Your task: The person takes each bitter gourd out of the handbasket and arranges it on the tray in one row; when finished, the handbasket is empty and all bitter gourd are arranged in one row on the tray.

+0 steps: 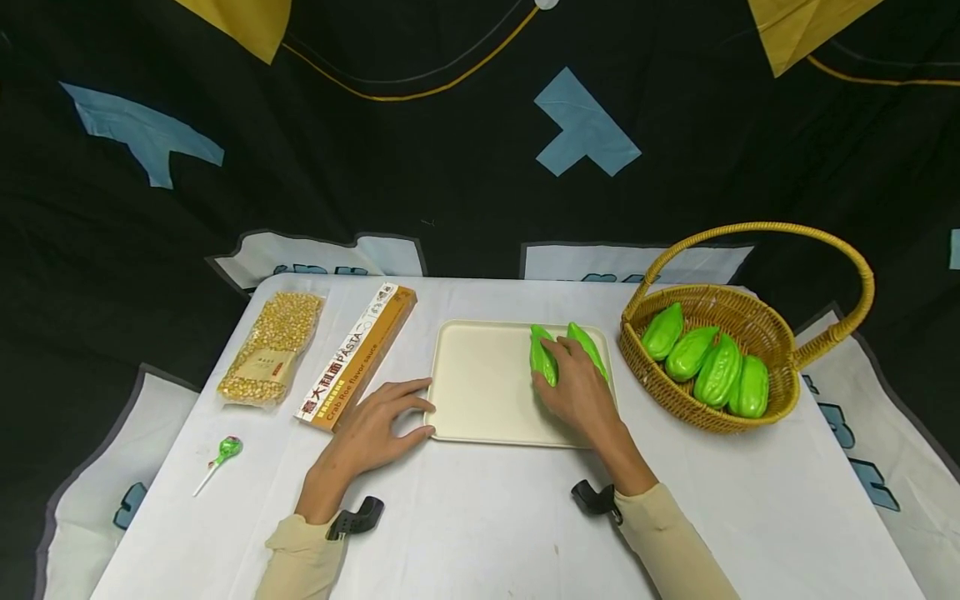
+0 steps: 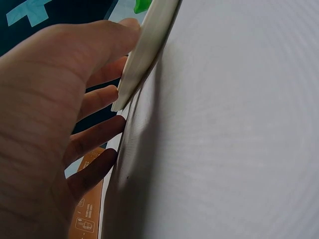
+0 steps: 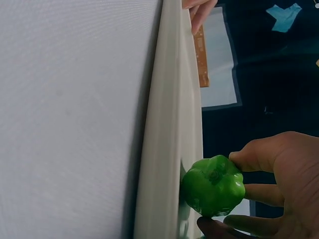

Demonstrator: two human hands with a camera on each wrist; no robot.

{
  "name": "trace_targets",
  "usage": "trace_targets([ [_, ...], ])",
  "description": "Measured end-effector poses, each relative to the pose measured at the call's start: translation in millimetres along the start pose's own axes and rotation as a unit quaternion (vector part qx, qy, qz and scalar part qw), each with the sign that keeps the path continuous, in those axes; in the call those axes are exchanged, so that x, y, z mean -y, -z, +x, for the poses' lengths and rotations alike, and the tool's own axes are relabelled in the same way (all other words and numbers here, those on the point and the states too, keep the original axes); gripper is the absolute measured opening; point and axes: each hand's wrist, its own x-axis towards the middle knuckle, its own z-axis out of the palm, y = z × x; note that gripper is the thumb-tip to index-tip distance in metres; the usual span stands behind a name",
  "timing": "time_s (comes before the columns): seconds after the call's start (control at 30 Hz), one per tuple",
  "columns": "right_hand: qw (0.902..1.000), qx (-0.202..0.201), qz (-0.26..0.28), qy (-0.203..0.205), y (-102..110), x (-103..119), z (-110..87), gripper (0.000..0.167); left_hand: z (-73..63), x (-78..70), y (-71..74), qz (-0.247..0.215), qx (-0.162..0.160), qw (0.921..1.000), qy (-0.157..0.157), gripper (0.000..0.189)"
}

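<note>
In the head view my right hand (image 1: pixel 577 387) is over the right part of a cream tray (image 1: pixel 480 379). Thumb and fingers pinch a green bitter melon (image 3: pixel 213 185), whose lobed end faces the right wrist camera. A second bitter melon (image 1: pixel 588 346) lies just right of it on the tray, partly behind the fingers. My left hand (image 1: pixel 378 429) rests at the tray's left edge with fingers spread. Its thumb (image 2: pixel 117 42) touches the rim in the left wrist view. At the right, a wicker basket (image 1: pixel 675 398) with a tall handle holds several more bitter melons (image 1: pixel 717 369).
Left of the tray lies a pasta box (image 1: pixel 358 358), close to the left hand. Beyond it is a bag of corn kernels (image 1: pixel 273 346). A green-wrapped lollipop (image 1: pixel 227 450) lies near the table's left edge. A white cloth (image 1: pixel 480 525) covers the table; a dark printed curtain hangs behind.
</note>
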Motion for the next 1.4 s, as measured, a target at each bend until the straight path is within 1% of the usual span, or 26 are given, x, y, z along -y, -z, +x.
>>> trace_targets([
  [0.17,1.0000,0.001,-0.004,-0.002,0,0,0.2,0.056,-0.2,0.5,-0.3,-0.002,-0.005,1.0000,-0.005,0.028],
  [0.33,1.0000,0.002,-0.004,-0.005,2,1,0.2,0.056,-0.2,0.6,-0.4,0.001,-0.004,1.0000,-0.006,0.029],
  [0.57,0.9999,-0.009,0.000,0.006,7,0,1.4,0.054,1.4,0.2,-0.4,0.001,-0.001,1.0000,-0.003,0.029],
  [0.9,0.9997,-0.017,0.017,-0.004,21,-1,2.1,0.054,0.6,0.2,-0.4,0.003,-0.003,1.0000,-0.008,0.030],
  [1.1,0.9996,-0.020,0.016,-0.007,27,-4,2.9,0.054,0.4,-0.4,-0.3,0.004,-0.002,1.0000,-0.003,0.030],
  [1.2,0.9996,-0.022,0.018,-0.007,32,-5,3.3,0.053,0.5,-0.6,-0.2,0.003,-0.004,1.0000,-0.006,0.030],
  [1.4,0.9986,-0.037,0.036,-0.010,44,-8,4.7,0.052,0.2,1.0,-1.5,0.003,-0.008,0.9999,-0.011,0.029],
])
